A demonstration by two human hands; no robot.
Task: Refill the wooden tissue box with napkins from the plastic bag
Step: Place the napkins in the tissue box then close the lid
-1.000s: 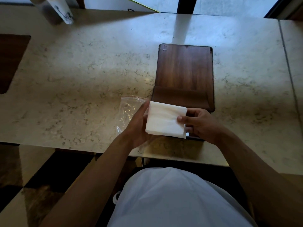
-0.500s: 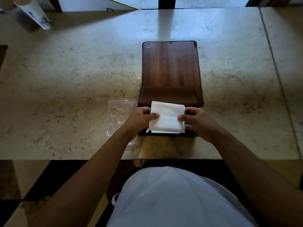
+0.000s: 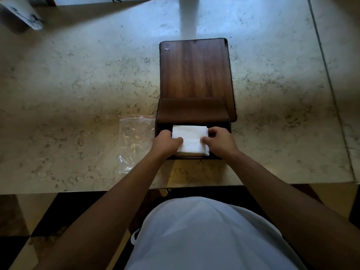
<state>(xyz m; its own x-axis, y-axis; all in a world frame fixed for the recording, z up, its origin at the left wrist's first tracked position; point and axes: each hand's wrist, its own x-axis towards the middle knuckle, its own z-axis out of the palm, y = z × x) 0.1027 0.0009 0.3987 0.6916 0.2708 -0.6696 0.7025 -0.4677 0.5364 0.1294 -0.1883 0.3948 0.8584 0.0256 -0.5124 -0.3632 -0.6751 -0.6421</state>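
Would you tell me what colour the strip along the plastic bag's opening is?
Red, seen in the head view along the plastic bag's far edge.

No readable text, labels, brands or nos. anywhere. White cylinder (image 3: 29, 18) at top-left corner of table has dark marks on it, too blurred to tell if print or pattern. Plastic bag (image 3: 134, 141) has a thin red strip along its top edge, no lettering visible. Wooden box (image 3: 194, 75) lid shows small pale scuffs near its far-left corner, not letters. Napkins (image 3: 191, 140) plain white, no print.
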